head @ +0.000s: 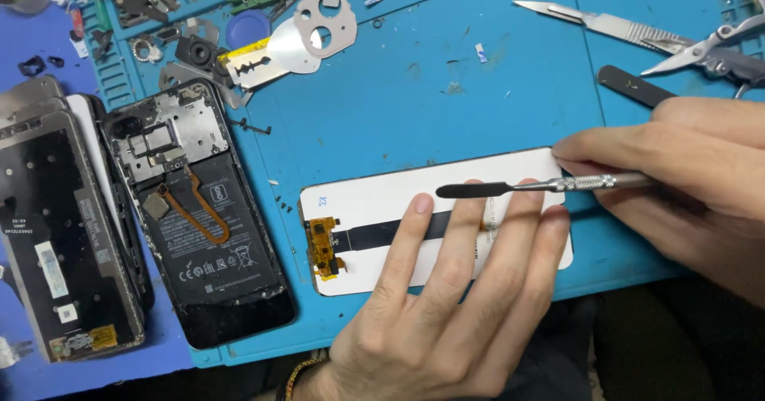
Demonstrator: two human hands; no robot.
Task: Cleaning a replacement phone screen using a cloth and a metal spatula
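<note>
Head view: thin white rectangular phone display panel, with black flex ribbon and orange connector, lies flat under the left hand, whose spread fingers press it onto the blue mat surface. It looks light, stiff and brittle; best held by its edges, away from the ribbon. Just above those fingers, the right hand pinches a slim metal spatula tool. An opened black phone body lies left of the left hand.

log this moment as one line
left hand: pressing white screen panel | right hand: holding metal spudger over panel | blue mat
</note>
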